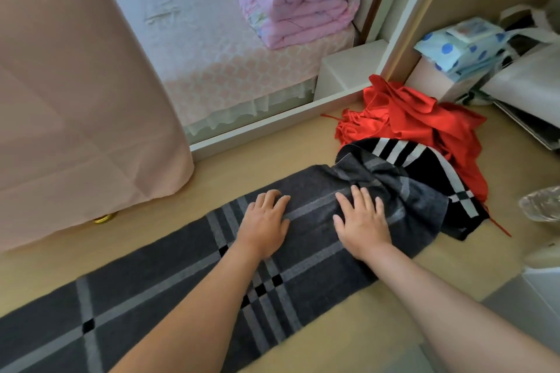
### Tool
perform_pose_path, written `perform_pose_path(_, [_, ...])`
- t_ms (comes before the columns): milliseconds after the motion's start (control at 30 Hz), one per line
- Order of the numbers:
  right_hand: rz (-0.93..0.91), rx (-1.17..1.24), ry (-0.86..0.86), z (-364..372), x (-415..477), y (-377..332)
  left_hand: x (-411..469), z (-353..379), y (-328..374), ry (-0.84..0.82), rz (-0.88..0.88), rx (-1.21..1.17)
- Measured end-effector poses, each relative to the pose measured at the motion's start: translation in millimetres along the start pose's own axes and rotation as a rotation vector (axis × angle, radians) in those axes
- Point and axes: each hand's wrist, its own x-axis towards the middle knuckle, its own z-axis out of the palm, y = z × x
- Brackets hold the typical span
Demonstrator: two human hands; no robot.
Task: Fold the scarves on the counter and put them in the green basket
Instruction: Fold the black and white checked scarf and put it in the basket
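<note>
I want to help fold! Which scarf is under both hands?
The dark grey plaid scarf, stretched flat along the counter. The left hand and right hand press on it. The black-and-white scarf and red scarf lie bunched, untouched.

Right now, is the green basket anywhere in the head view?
No, the view shows only both hands flat on the grey plaid scarf, with the red scarf and black striped scarf heaped beyond.

The pale wooden counter top (303, 136) carries a long dark grey scarf with lighter grey check lines (151, 291) spread flat along it, a black scarf with white stripes (430, 169) beside a crumpled bright red scarf (409, 112), and a blue-dotted package (457, 48) farther back.
</note>
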Motion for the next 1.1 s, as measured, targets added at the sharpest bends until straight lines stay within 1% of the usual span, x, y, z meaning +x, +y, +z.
perform_pose_path(67, [-0.058,0.039,0.048,-8.1,-4.0,-32.6,-25.8,-8.1,-18.7,0.034,-0.065,-0.014])
perform_pose_path(167, [-0.266,0.142,0.078,-14.1,-19.2,-99.1,-73.4,-19.9,-50.6,0.064,-0.18,-0.059])
perform_pose_path(300, [-0.518,0.252,0.079,-7.3,-57.0,-202.5,-156.5,-30.6,-104.7,0.104,-0.326,-0.031])
perform_pose_path(400, [-0.646,0.288,0.07,5.5,-96.6,-279.6,-228.4,-37.7,-147.7,0.121,-0.428,-0.03])
perform_pose_path(567, [-0.79,0.244,-0.036,26.5,-175.2,-401.5,-362.4,-43.2,-215.1,0.149,-0.587,-0.064])
perform_pose_path(733, [-0.888,0.149,-0.149,53.8,-245.0,-493.5,-484.0,-39.0,-259.9,0.191,-0.753,-0.023])
perform_pose_path(833, [-0.936,0.131,-0.147,63.4,-277.0,-543.5,-546.3,-36.4,-285.7,0.251,-0.935,-0.028])
perform_pose_path(967, [-1.084,0.16,-0.072,74.4,-314.7,-602.0,-615.4,-25.0,-314.9,0.364,-1.208,-0.163])
perform_pose_path(1033, [-1.151,0.112,-0.077,83.0,-329.8,-624.7,-641.4,-18.6,-330.3,0.435,-1.285,-0.206])
perform_pose_path(1100, [-1.151,0.005,-0.135,89.2,-338.4,-640.0,-660.0,-13.8,-346.1,0.46,-1.303,-0.228])
